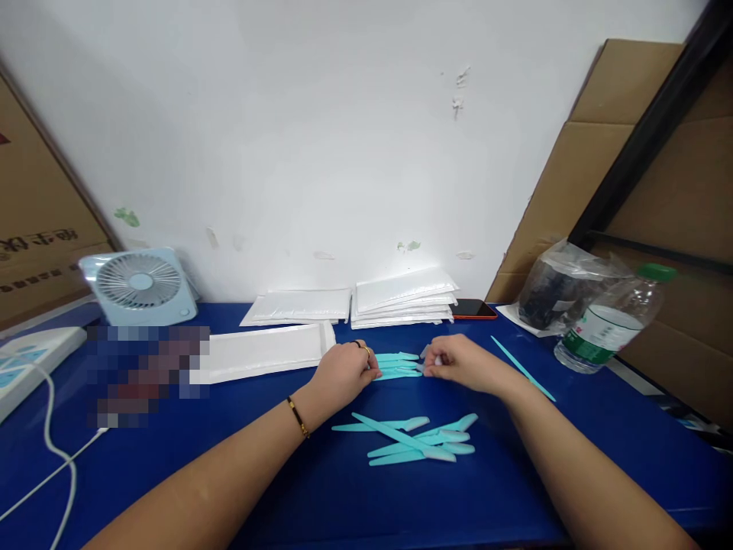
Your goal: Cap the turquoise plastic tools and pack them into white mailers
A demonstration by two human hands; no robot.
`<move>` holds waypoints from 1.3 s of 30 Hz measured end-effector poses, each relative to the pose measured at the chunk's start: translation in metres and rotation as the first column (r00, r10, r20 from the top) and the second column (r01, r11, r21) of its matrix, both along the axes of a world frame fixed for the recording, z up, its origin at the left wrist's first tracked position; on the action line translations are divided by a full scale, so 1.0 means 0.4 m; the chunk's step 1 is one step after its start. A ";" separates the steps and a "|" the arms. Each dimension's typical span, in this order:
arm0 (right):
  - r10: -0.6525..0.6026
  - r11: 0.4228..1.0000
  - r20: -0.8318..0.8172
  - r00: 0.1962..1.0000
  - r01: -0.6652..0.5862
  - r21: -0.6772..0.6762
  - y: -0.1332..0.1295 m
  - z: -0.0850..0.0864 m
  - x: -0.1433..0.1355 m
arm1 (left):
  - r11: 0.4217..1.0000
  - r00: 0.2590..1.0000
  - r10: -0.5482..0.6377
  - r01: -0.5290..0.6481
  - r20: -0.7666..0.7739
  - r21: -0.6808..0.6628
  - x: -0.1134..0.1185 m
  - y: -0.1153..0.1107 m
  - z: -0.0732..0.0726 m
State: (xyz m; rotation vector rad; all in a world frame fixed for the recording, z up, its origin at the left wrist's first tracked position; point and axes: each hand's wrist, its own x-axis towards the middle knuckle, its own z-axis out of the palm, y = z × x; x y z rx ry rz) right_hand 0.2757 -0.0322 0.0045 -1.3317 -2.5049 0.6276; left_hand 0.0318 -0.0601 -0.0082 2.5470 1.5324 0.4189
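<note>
Several turquoise eyebrow razors (pixel 395 365) lie side by side between my two hands. My left hand (pixel 345 373) is closed on their handle ends, the fingertips hidden behind the knuckles. At the other end, my right hand (pixel 458 360) pinches the pale, translucent blade-cover ends. Nearer to me, a loose heap of more eyebrow razors (pixel 409 439) rests on the blue table, some crossing each other. One more thin turquoise razor (pixel 522 368) lies alone, right of my right wrist. A white padded mailer (pixel 263 353) lies flat beyond my left hand.
White padded mailers (pixel 404 299) are stacked against the wall, with a phone (pixel 474 309) beside them. To the right stand a green-capped bottle (pixel 610 325) and a bagged dark container (pixel 553 286). A small fan (pixel 140 284) and a power strip (pixel 40 359) with white cables are left.
</note>
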 end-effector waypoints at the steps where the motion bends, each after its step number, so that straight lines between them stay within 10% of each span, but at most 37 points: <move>1: -0.058 0.998 -0.014 0.998 0.059 0.002 0.001 0.007 0.011 | 1.000 1.000 0.016 -0.016 0.018 0.011 -0.001 0.003 0.000; 15: 0.294 0.950 0.154 0.944 -0.271 -0.153 -0.078 0.005 -0.070 | 0.930 0.985 -0.169 0.168 0.026 -0.327 0.007 -0.074 0.041; 31: -0.130 0.989 0.016 0.991 0.130 -0.067 0.007 0.025 0.051 | 0.999 0.998 -0.034 0.036 0.060 -0.027 -0.004 -0.008 0.011; 35: 0.112 0.973 0.078 0.991 -0.093 -0.210 -0.014 0.051 0.086 | 0.942 0.954 -0.288 0.298 0.086 -0.154 0.003 -0.052 0.039; 39: 0.211 0.940 0.217 0.953 -0.138 -0.312 -0.029 0.042 0.082 | 0.903 0.947 -0.318 0.319 0.052 -0.289 0.008 -0.071 0.048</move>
